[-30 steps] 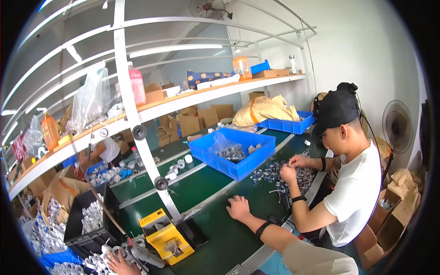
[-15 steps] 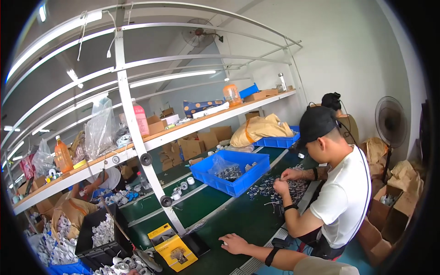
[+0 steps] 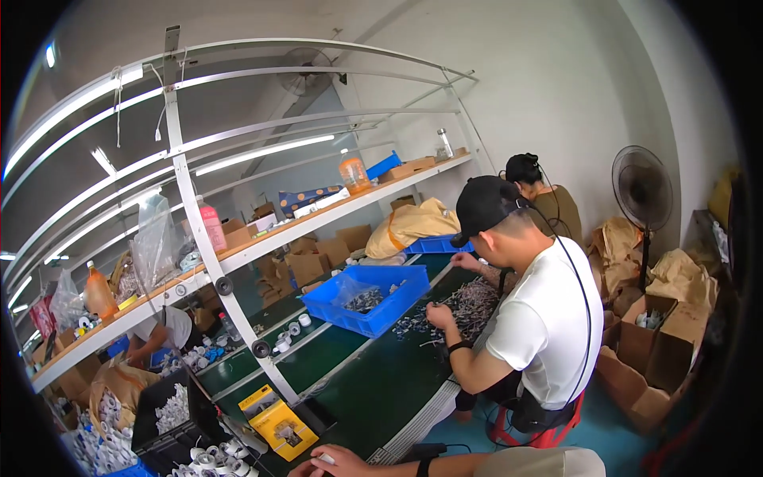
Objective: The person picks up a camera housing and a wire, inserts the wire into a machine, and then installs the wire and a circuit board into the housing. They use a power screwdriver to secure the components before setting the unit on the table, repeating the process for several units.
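Observation:
At the lower edge, my right hand (image 3: 343, 461) is closed with a small white piece (image 3: 324, 459) at its fingertips. The kind of piece is too small to make out. Beside it, a sliver of what looks like my left hand (image 3: 302, 471) shows, its fingers mostly cut off by the frame. A yellow box (image 3: 282, 429) lies on the green bench (image 3: 358, 401) just beyond my hands. To its left, white ring-shaped plastic parts (image 3: 211, 461) are heaped next to a black crate (image 3: 147, 433) of small white parts.
A co-worker in a white shirt (image 3: 548, 318) sits to the right, hands over a pile of small metal-looking parts (image 3: 469, 306). A blue bin (image 3: 366, 318) stands ahead. A slanting post (image 3: 238, 314) carries a loaded shelf (image 3: 318, 226). Cardboard boxes (image 3: 675, 334) and a fan (image 3: 642, 187) stand right.
My right hand has drawn back from over the bench toward the lower edge, beside my left hand. The view has turned rightward. The co-worker's hands have moved apart.

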Demonstrator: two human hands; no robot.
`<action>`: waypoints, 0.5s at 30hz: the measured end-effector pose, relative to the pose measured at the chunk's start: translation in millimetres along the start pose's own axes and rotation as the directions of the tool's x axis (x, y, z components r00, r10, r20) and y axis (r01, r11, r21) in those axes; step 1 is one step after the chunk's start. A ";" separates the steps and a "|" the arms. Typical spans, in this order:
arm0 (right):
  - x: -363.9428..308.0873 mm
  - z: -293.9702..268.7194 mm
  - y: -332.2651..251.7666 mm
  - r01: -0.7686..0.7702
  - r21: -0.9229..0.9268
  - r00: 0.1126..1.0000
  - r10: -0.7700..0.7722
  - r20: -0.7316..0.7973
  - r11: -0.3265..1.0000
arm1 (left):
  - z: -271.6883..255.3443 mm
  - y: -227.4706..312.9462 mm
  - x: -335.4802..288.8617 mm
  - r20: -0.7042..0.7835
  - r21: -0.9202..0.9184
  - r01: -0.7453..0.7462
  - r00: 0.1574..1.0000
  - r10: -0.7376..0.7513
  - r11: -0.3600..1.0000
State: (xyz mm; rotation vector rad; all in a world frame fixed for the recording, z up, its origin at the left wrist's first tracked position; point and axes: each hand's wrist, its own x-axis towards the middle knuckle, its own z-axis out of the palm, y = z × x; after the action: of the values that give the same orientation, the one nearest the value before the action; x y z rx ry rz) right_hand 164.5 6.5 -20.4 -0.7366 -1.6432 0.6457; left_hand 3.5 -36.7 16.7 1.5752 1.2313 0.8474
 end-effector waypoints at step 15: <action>33.3 -19.6 1.6 0.144 -0.035 0.984 -0.139 0.111 0.989 | 11.7 -26.5 50.9 -0.168 -0.414 -0.068 0.986 -0.002 0.908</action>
State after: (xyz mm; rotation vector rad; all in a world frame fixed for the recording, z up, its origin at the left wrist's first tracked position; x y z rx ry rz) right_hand 179.4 33.3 3.1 -0.6176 -1.7961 0.5587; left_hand 18.7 11.2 -13.4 1.1975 1.0485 1.1970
